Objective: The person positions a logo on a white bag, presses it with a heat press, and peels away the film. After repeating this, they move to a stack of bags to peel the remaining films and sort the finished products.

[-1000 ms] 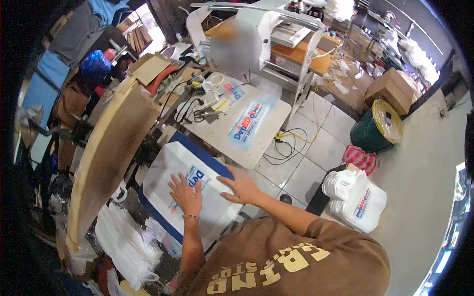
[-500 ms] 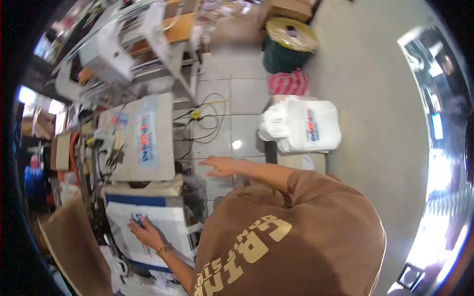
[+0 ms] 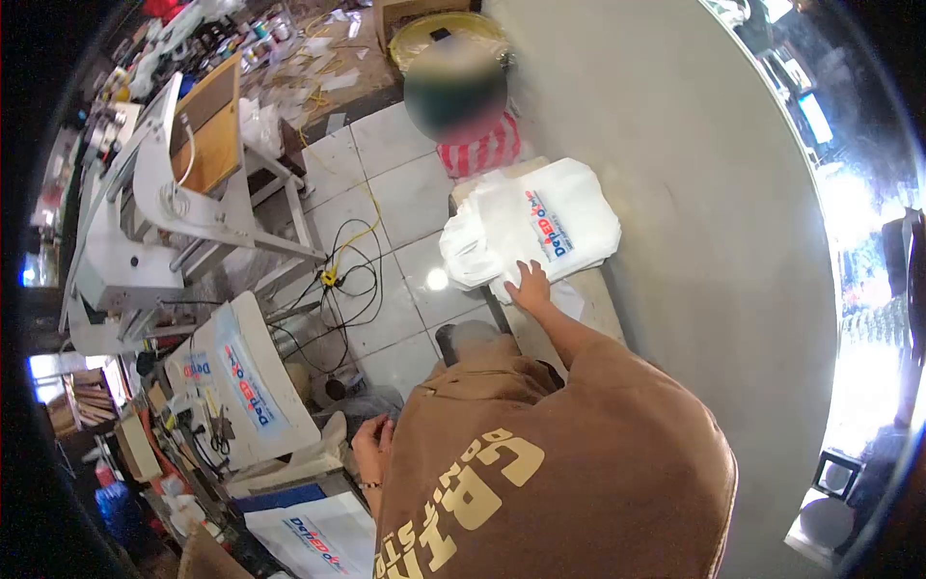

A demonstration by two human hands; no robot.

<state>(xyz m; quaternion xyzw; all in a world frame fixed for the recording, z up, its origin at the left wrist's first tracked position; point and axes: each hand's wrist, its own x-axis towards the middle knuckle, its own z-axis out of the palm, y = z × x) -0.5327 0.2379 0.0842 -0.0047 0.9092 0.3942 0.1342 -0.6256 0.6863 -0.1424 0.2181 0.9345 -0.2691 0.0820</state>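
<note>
Fabric beneath the right hand (image 3: 529,288) could be bunched or several layers dragged together if the fingertips are pulled sideways, since the white bags (image 3: 579,207) are stacked loosely and their gathered ends overhang the left edge of the surface (image 3: 603,314). The right grip is opened wide, its fingers spread and touching the near edge of the stack; nothing is seen pinched. The left hand (image 3: 371,452) is half curled near the body; its palm is hidden, so whether anything is held cannot be told. The stack is set at the far end of the surface, print facing up, with a loose white sheet (image 3: 569,301) just beside it. Near the left hand, another printed white bag (image 3: 323,555) is laid flat on a blue-edged pad (image 3: 280,499). Beyond the pad, printed strips are carried by a pale board (image 3: 282,372).
</note>
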